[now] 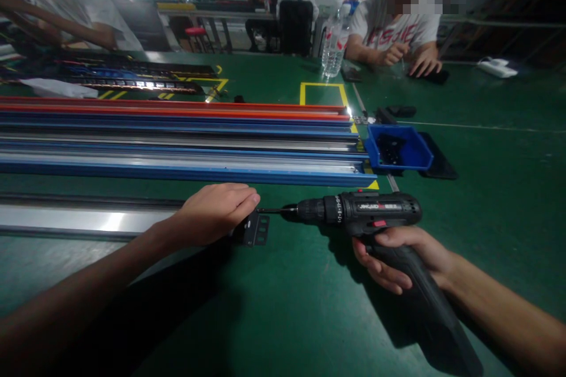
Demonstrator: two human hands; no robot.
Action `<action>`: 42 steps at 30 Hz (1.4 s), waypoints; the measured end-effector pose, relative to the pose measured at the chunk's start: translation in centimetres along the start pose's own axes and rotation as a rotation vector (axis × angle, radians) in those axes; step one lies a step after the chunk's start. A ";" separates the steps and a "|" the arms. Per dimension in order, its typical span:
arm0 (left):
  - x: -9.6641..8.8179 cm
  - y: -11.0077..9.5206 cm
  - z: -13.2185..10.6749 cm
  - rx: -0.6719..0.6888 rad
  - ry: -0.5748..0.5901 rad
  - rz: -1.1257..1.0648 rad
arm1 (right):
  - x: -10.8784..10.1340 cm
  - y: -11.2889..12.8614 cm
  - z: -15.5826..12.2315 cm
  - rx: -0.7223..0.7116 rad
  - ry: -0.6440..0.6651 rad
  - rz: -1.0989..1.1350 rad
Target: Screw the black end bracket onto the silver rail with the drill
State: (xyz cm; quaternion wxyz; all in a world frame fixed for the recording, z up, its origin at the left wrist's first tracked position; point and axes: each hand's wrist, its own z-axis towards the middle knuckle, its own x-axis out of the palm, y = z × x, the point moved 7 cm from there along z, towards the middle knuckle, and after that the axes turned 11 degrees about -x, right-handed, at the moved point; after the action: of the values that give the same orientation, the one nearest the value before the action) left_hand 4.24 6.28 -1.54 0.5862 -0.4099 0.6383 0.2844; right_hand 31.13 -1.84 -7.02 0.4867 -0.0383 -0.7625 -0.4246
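Observation:
My right hand (393, 259) is wrapped round the handle of a black cordless drill (375, 210), which lies level and points left. The drill's long bit (276, 210) reaches to a black slotted end bracket (256, 232). That bracket sits at the right end of a silver and black metal profile (101, 216). My left hand (221, 212) is closed over the profile's end beside the bracket, its thumb close to the bit's tip. The fingers' undersides and part of the bracket are hidden by the hand.
Behind lie several long blue profiles (186, 172) and a red one (177, 107). A blue parts bin (422, 156) with black pieces stands at their right end. Farther back are water bottles (331, 50), a white power strip (497, 68) and a co-worker's hands (427, 62).

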 end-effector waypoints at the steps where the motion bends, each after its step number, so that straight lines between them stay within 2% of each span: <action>1: 0.0 0.0 0.0 0.006 -0.004 0.016 | 0.0 0.0 0.0 -0.001 0.000 -0.003; 4: 0.0 -0.1 0.0 0.014 -0.004 0.046 | -0.1 -0.1 -0.1 0.006 -0.008 -0.017; 15: 0.0 0.5 0.2 -0.073 0.030 -0.083 | -0.3 -0.2 -0.2 0.017 -0.039 -0.040; 29: -0.2 0.7 0.3 -0.129 0.041 -0.145 | -0.2 -0.1 -0.2 0.004 -0.058 -0.061; 42: -0.5 0.4 0.3 -0.112 0.036 -0.122 | 0.1 0.0 -0.1 -0.001 -0.019 -0.037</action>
State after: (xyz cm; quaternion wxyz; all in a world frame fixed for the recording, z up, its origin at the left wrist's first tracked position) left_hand 4.01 6.82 -1.19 0.5671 -0.4854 0.6055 0.2761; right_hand 31.14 -1.89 -6.92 0.4713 -0.0286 -0.7675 -0.4336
